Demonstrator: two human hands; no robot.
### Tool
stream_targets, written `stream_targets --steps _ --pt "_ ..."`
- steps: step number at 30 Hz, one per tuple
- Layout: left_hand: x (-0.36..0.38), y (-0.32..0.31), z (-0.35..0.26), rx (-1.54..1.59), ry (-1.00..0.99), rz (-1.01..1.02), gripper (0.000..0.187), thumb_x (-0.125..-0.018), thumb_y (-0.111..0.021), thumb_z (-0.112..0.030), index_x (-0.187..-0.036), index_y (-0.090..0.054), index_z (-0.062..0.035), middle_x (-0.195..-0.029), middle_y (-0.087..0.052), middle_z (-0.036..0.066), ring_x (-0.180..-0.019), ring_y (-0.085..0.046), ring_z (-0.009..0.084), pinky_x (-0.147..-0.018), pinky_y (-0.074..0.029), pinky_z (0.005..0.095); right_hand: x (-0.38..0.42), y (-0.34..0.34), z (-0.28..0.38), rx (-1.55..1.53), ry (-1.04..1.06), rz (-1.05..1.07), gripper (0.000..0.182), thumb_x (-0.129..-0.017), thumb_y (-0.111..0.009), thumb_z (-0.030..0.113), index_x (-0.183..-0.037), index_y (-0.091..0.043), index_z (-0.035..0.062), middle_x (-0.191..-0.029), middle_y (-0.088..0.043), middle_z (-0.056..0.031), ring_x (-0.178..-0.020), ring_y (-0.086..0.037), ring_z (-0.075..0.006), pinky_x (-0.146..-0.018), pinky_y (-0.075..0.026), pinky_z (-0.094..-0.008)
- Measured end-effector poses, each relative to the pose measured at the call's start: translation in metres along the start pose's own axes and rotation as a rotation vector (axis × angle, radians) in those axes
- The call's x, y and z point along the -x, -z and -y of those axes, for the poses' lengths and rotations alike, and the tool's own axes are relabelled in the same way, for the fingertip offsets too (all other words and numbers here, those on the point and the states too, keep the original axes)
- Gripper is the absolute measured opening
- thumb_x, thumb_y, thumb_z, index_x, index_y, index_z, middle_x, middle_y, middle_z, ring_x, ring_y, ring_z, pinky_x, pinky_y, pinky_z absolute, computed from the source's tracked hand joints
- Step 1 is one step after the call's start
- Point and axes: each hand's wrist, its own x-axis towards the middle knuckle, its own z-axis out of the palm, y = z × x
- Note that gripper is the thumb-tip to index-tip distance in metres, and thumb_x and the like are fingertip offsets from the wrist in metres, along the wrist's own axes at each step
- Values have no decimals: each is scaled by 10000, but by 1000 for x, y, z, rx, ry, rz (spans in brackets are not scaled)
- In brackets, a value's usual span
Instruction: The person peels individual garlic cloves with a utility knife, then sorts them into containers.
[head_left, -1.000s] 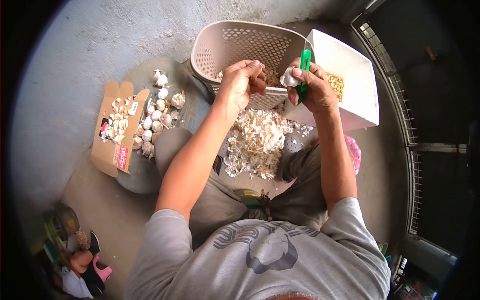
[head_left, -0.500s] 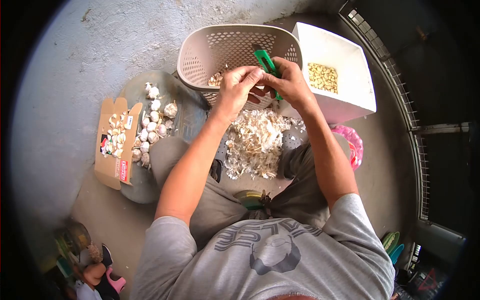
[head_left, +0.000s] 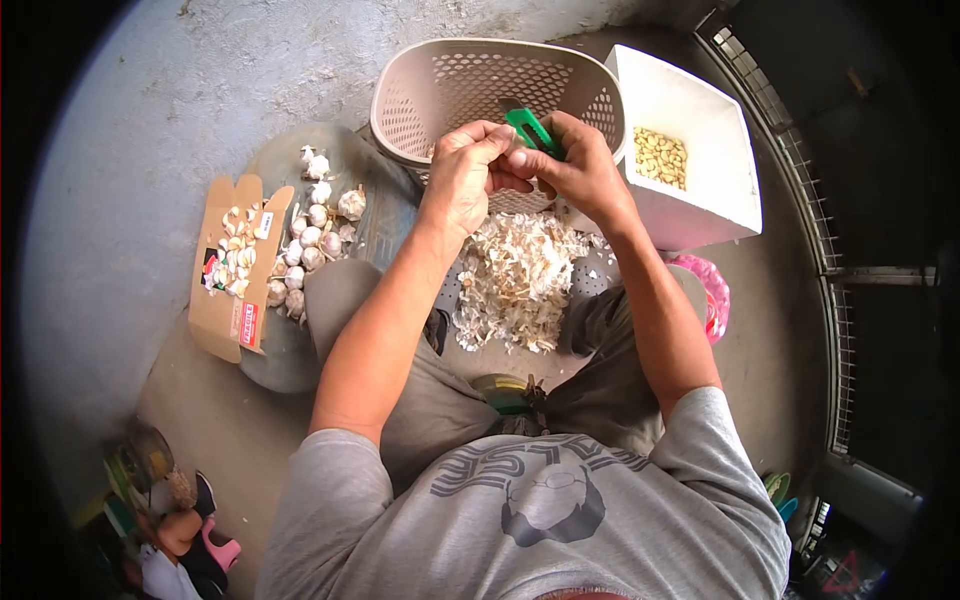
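My right hand is closed around a green utility knife, its dark blade pointing up and to the left. Against it, my left hand is closed in a pinch, fingertips meeting those of the right. Whatever lies between the fingers is mostly hidden and too small to name. Both hands are over the near rim of a beige perforated basket. Below them, a heap of papery garlic skins lies on the floor between my feet.
Garlic bulbs sit on a grey stool-like surface at left, beside a cardboard piece holding loose cloves. A white foam box at right contains peeled cloves. A pink bag lies behind my right knee. Another person is at lower left.
The knife has turned in my right hand, and its lower end no longer shows below the fingers. My hands stay together while the view has shifted slightly.
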Motion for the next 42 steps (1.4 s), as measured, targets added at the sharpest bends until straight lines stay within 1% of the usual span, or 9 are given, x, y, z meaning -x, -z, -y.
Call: stream_targets --steps 5,12,15,24,27,31,34,38,42 --pt "-1 6 -5 39 14 39 185 -1049 -585 -181 -1080 -639 -7 -900 -684 86 -710 -694 210 -629 -618 355 -2 7 4 -340 -13 -30 308 -1008 -700 304 -1075 -627 12 -867 -637 -27 -603 -597 -82 -484 -477 -254" --pt "2 -10 4 -64 -55 18 191 -1070 -561 -195 -1066 -621 -14 -926 -689 101 -720 -697 215 -679 -634 395 -3 -1 -5 -88 77 -40 264 -963 -767 258 -983 -645 25 -751 -602 29 -665 -545 -42 -560 -468 -234" --pt "2 -9 9 -3 -34 -12 183 -1077 -538 -178 -1068 -618 -14 -957 -693 109 -758 -699 213 -714 -636 401 -3 -14 -2 -152 89 -160 311 -930 -806 283 -935 -629 28 -739 -597 33 -675 -537 -39 -550 -459 -231" --pt "4 -11 11 -47 -69 80 256 -1091 -485 -196 -1169 -623 5 -976 -695 113 -791 -694 201 -723 -624 388 -8 -11 -10 -229 28 -145 353 -911 -825 302 -964 -611 26 -753 -600 19 -671 -551 -54 -529 -456 -246" --pt "4 -9 7 -32 -50 92 294 -1100 -479 -238 -1170 -619 10 -971 -695 121 -765 -695 203 -705 -623 384 -9 -3 -12 -430 3 -44 310 -935 -799 258 -1044 -633 20 -803 -638 -2 -674 -560 -61 -541 -464 -251" --pt "3 -4 2 -21 -29 112 359 -1110 -466 -304 -1181 -606 19 -952 -695 134 -708 -706 210 -635 -622 360 -6 -4 -8 -276 20 -78 392 -966 -761 244 -1240 -640 -9 -908 -698 -43 -751 -611 -78 -579 -483 -253" --pt "5 -13 3 -136 -66 5 394 -1115 -451 -341 -1187 -600 16 -934 -699 141 -657 -708 210 -569 -611 337 -4 1 -3 -143 -33 39 379 -975 -749 248 -1227 -648 -17 -899 -697 -37 -766 -609 -75 -599 -492 -254" --pt "7 -20 -5 -381 -92 -71 407 -1114 -452 -358 -1193 -607 9 -914 -702 135 -623 -701 198 -533 -596 310 0 -6 3 -34 78 -63 278 -976 -747 234 -1082 -674 -12 -820 -672 -11 -707 -570 -45 -588 -469 -244" --pt "3 -15 2 -312 -123 45 374 -1107 -481 -301 -1240 -621 20 -933 -703 132 -648 -695 177 -556 -593 290 -8 3 -10 -257 -32 -48 249 -992 -724 241 -1040 -667 4 -821 -667 -18 -650 -563 -59 -551 -462 -249"
